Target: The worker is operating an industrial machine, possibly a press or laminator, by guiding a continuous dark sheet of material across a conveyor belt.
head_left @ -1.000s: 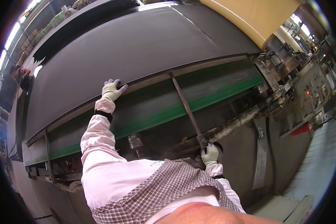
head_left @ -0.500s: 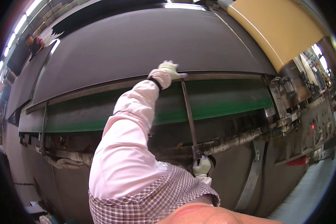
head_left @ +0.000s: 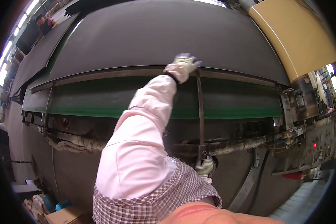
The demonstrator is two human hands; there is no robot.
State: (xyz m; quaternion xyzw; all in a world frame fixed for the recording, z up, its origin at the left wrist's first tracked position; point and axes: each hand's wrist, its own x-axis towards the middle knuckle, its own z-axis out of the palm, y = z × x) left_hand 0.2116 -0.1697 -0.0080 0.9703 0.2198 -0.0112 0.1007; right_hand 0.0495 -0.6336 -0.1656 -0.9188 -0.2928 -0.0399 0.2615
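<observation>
A wide dark grey sheet (head_left: 153, 37) lies across the machine, its near edge along a metal rail (head_left: 119, 73). My left hand (head_left: 186, 62), in a white glove with pale purple fingertips, reaches over that edge. Its fingers are spread on or just above the sheet; contact is hard to tell. An upright metal bar (head_left: 201, 108) runs from the rail down toward my body. Close to my waist, my right hand (head_left: 204, 168), in a striped glove, is closed at the bar's lower end, its fingers partly hidden.
Below the rail runs a green-edged belt (head_left: 138, 112). A large tan roll (head_left: 293, 37) and a control panel (head_left: 319, 143) with a red light stand at the right. Another person (head_left: 45, 24) is at a second dark sheet (head_left: 39, 56), far left. A cardboard box (head_left: 67, 214) sits lower left.
My left hand has shifted right along the sheet's edge, its fingers now more spread. My right hand stays at the bar's lower end. The view has also shifted, and the box has come into sight.
</observation>
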